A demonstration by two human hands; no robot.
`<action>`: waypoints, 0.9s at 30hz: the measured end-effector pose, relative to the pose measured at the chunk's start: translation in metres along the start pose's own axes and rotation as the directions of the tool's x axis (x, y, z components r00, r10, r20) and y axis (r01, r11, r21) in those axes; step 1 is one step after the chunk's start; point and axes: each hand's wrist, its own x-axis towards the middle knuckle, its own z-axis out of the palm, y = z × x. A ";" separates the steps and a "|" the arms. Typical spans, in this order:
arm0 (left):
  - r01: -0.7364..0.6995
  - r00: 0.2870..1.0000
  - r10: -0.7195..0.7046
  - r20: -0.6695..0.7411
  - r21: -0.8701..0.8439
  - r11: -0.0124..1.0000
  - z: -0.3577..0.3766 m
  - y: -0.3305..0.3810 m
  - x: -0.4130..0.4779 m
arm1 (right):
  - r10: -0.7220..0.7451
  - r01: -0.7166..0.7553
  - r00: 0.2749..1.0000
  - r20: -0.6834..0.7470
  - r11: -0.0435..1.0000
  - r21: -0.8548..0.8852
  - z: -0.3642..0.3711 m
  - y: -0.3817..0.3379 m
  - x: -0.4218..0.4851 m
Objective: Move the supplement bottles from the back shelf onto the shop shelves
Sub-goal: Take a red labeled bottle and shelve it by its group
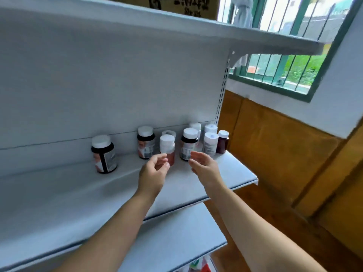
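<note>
Your left hand [154, 170] curls at the red-filled small bottle [167, 147], hold unclear; your right hand [204, 164] beside it is flat and empty.

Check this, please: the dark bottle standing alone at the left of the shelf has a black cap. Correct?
No. The dark bottle standing alone at the left of the shelf has a white cap, not black, as the head view shows.
</note>
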 end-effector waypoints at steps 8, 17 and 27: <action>0.176 0.938 -0.145 -0.314 0.074 0.982 0.016 -0.024 0.027 | 0.078 -0.061 0.962 0.261 0.996 -0.070 0.008 0.021 0.071; 0.242 0.964 -0.225 -0.140 0.122 0.963 0.025 -0.042 0.070 | 0.065 -0.021 0.908 0.413 0.994 -0.109 0.033 0.038 0.097; 0.110 0.994 -0.110 0.005 0.041 0.993 0.024 -0.041 0.064 | 0.051 -0.060 0.894 0.445 0.998 0.008 0.031 0.032 0.096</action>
